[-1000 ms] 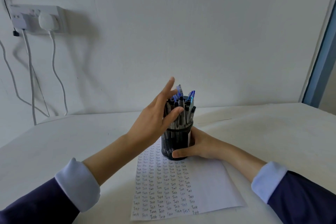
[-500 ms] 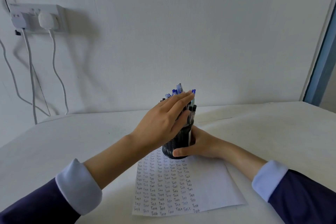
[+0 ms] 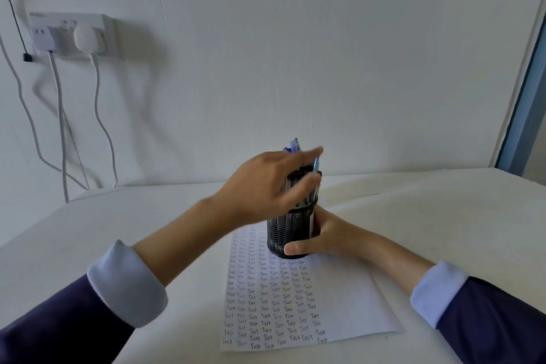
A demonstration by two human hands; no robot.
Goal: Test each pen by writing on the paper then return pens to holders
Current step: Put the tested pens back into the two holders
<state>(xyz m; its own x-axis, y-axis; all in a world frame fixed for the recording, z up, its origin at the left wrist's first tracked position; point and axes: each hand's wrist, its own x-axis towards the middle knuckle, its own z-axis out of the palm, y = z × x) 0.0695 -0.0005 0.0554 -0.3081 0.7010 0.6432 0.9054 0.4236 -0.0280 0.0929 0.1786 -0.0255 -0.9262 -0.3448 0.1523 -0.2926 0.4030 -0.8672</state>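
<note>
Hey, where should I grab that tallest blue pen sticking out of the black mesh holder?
Pinch its exposed top end, coming straight down from above. The blue pen stands nearly upright and rises clear of the packed pens, while the mesh pen holder hides its lower part. The right hand grips the holder's base.

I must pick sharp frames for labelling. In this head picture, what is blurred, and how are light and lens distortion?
Head view: the left hand over the pens is smeared by motion; the right hand, the pen holder and the writing on the paper are sharp. Head view: soft even light, faint shadows of the cables on the wall, no glare; the wide lens bends the blue frame.
</note>
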